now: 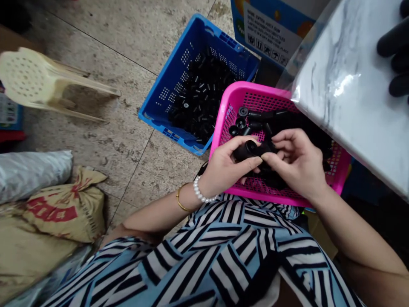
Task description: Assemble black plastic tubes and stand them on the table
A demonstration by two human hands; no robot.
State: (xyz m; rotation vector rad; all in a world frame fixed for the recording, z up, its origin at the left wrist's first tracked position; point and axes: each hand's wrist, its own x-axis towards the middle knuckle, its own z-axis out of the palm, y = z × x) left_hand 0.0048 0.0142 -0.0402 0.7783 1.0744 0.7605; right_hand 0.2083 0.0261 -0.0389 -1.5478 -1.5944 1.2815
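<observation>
My left hand (228,164) is closed round a black cylindrical part (245,151), its open round end facing right. Close beside it, my right hand (292,160) pinches a second dark piece (267,147), whose shape is hard to make out against the black parts behind. The two pieces meet or overlap between my fingertips; whether they are joined cannot be told. Both hands are over a pink basket (223,111) on my lap, which holds many black cylindrical parts (255,116).
A blue crate (166,85) of small black parts stands on the floor beyond the basket. A marble-patterned table (354,85) with black objects is at right, a carton (271,30) behind. At left are a cream stool (28,79) and tied sacks (70,207).
</observation>
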